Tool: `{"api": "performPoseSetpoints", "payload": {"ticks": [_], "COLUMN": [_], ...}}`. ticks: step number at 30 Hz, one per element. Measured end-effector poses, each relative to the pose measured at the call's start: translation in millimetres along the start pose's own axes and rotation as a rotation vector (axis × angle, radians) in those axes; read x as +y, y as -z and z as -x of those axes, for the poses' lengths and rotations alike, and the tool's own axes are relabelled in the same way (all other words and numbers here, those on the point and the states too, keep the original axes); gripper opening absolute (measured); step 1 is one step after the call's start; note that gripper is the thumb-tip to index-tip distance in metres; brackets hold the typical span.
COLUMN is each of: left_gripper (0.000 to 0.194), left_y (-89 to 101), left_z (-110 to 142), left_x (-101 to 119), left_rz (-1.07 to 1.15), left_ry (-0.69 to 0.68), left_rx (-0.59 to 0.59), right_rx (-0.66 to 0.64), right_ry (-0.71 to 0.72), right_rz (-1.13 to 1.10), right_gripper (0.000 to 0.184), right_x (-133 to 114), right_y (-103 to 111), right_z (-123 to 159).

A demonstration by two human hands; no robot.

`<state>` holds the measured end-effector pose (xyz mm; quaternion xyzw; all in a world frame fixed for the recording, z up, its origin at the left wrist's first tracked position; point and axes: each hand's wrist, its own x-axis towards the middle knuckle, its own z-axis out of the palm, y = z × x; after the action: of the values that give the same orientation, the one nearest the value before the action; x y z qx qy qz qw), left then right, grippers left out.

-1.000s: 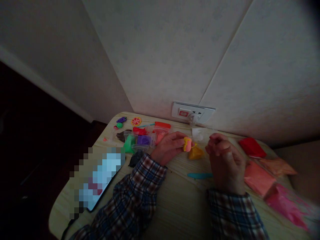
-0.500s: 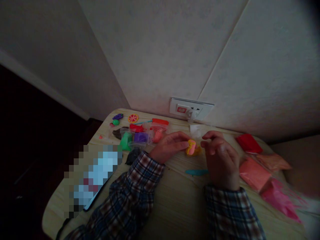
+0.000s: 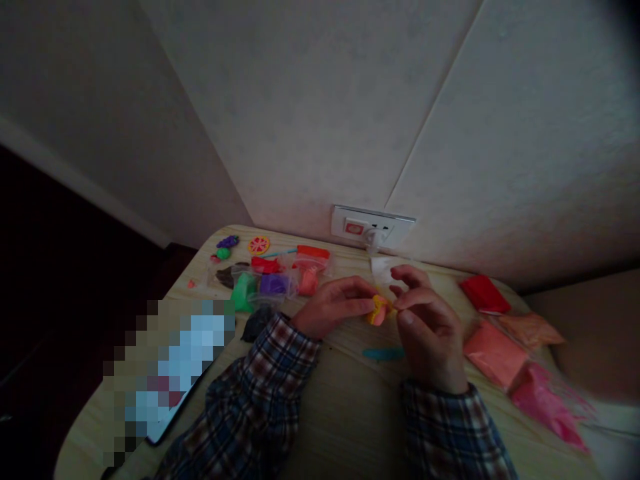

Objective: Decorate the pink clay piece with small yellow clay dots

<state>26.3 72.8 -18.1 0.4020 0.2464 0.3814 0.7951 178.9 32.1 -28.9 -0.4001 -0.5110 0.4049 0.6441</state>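
My left hand (image 3: 335,308) pinches a small pink and yellow modelling-clay piece (image 3: 379,311) between thumb and fingers, just above the table. Close to the right side of this piece, my right hand (image 3: 429,327) has its thumb and forefinger drawn together, its other fingers curled above. A speck of yellow shows at those fingertips, but I cannot make out what they grip. On the wood below lies a flat blue modelling tool (image 3: 383,353), its right end near my right hand.
Bagged clay, including green (image 3: 244,292), purple (image 3: 274,285) and black (image 3: 257,325), lies left. Red (image 3: 484,294), salmon (image 3: 496,353) and pink packets (image 3: 547,405) lie right. Small clay grapes (image 3: 228,241) and a round slice (image 3: 259,245) sit far left, beyond a blurred-out phone (image 3: 187,373). A wall socket (image 3: 373,227) stands behind.
My right hand has moved in against the clay piece, and its thumb and forefinger have come together. My left hand keeps its hold. The whole view has shifted slightly.
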Motion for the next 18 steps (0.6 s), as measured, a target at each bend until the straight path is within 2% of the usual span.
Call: {"api": "performPoseSetpoints", "payload": {"ticks": [2, 5, 18], "left_gripper": [0.033, 0.032, 0.034], "left_y": [1.0, 1.8, -1.6], "left_z": [0.0, 0.4, -0.1], "left_x": [-1.4, -3.1, -3.4], "left_rz": [0.001, -0.001, 0.025], "left_ry": [-0.002, -0.003, 0.01], "left_rx": [-0.001, -0.006, -0.015], "right_rx": [-0.051, -0.105, -0.133], "right_ry": [0.001, 0.0, -0.018], "right_rz": [0.021, 0.025, 0.002], "right_gripper": [0.001, 0.007, 0.01], "right_x": [1.0, 1.4, 3.3], "right_y": [0.2, 0.0, 0.0], "right_z": [0.5, 0.7, 1.2]}}
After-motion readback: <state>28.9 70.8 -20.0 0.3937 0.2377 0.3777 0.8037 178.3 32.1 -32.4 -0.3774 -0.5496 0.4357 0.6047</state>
